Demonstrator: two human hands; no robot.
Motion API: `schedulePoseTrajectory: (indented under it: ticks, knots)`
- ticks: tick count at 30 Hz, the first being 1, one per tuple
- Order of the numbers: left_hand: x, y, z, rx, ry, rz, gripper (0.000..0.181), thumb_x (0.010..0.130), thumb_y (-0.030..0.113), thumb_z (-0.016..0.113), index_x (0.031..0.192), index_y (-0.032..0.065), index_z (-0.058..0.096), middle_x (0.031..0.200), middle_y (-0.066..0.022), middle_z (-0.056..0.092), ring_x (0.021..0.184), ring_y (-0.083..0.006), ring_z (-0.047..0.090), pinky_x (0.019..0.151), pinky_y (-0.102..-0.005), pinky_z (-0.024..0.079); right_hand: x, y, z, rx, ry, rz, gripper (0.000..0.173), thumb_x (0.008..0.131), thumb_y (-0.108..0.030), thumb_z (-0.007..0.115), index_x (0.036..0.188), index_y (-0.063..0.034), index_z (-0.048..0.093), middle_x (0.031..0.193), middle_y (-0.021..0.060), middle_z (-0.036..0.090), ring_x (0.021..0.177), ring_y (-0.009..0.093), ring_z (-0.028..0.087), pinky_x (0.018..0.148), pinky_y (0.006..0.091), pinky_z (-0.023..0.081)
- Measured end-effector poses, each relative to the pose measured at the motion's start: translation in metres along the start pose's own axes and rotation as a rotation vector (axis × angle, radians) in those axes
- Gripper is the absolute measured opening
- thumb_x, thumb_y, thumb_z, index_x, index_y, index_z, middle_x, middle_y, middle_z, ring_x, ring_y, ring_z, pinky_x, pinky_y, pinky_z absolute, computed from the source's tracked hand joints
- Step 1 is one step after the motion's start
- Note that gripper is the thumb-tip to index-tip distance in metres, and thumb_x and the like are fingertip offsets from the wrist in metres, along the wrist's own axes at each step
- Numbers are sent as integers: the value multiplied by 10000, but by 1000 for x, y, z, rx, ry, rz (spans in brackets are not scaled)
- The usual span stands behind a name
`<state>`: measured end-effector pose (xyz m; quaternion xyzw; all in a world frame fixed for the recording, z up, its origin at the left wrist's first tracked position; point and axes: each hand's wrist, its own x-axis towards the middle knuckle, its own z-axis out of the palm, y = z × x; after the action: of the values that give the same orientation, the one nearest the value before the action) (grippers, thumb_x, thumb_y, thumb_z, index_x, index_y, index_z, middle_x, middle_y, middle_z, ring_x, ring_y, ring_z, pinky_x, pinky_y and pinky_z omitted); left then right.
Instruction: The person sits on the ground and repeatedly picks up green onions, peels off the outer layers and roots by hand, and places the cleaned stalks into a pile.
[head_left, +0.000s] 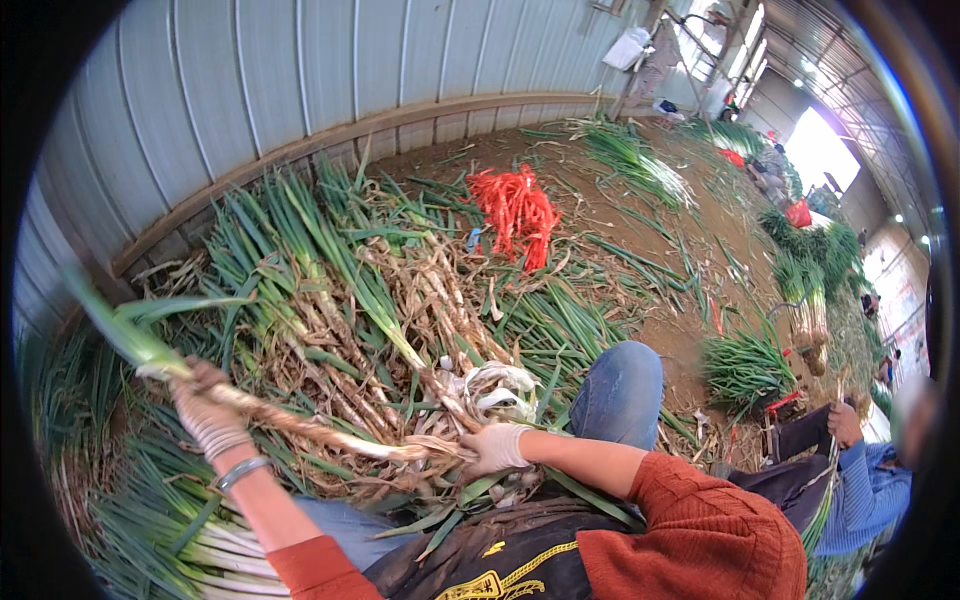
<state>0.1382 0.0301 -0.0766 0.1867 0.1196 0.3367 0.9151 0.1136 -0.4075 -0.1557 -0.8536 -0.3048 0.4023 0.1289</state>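
A long green onion (315, 429) lies slantwise across my lap, its white shaft streaked with brown outer skin. My left hand (206, 412), in a soiled glove, is closed around it just below the green leaves, which blur at the upper left. At the other end my right hand (495, 451), in a pale glove, grips the loose, dry outer skin (427, 448). Beyond both hands lies a heap of unpeeled green onions (337, 330), with brown husks on their shafts. White peelings (504, 386) rest beside my right hand. Cleaned green onions (225, 551) with white shafts lie at lower left.
Red plastic strips (517, 214) lie behind the heap, near a corrugated metal wall (330, 67). My bent knee (619, 394) rises at centre right. A co-worker in a blue sleeve (862, 487) sits at right, by tied onion bundles (806, 300). Leaf scraps litter the dirt floor (652, 315).
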Motion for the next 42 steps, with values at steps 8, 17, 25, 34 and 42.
schedulePoseTrajectory:
  ticks: [8, 17, 25, 34, 42]
  knots:
    - [-25, -57, -10, 139, 39, -217, 289, 977, 358, 577, 1040, 77, 551, 859, -54, 594, 697, -115, 556, 560, -248, 498, 20, -52, -61, 655, 388, -170, 605, 924, -439, 606, 1317, 12, 520, 1202, 201, 641, 1094, 291, 620, 946, 379, 479]
    - [-68, -132, 13, 287, -159, -428, 430, 953, 287, 629, 1287, 40, 518, 1145, -71, 623, 1005, -212, 596, 885, -356, 502, 95, -125, -89, 979, 528, -255, 654, 897, -363, 697, 1326, 76, 470, 1169, 177, 613, 1058, 219, 580, 956, 319, 456]
    - [-60, -137, -1, 93, -126, -484, 373, 959, 289, 617, 1181, -9, 583, 1087, -158, 649, 1027, -291, 618, 962, -416, 503, 130, -136, -106, 1217, 701, -389, 209, 856, -54, 727, 1009, -21, 589, 909, 31, 615, 834, 122, 570, 791, 267, 496]
    - [-60, -129, 3, 132, -139, -487, 438, 939, 260, 644, 1286, 27, 513, 1230, -128, 584, 1118, -283, 562, 1035, -431, 430, 133, -134, -126, 1684, 429, -404, 287, 850, -84, 696, 1103, -21, 576, 940, 70, 644, 831, 184, 625, 772, 292, 534]
    - [-51, -130, -4, 132, -181, -504, 474, 936, 301, 636, 1301, 30, 504, 1241, -131, 577, 1146, -296, 544, 1055, -437, 407, 133, -140, -132, 1755, 349, -378, 357, 852, -134, 727, 1151, -23, 568, 951, 81, 648, 827, 197, 625, 766, 329, 534]
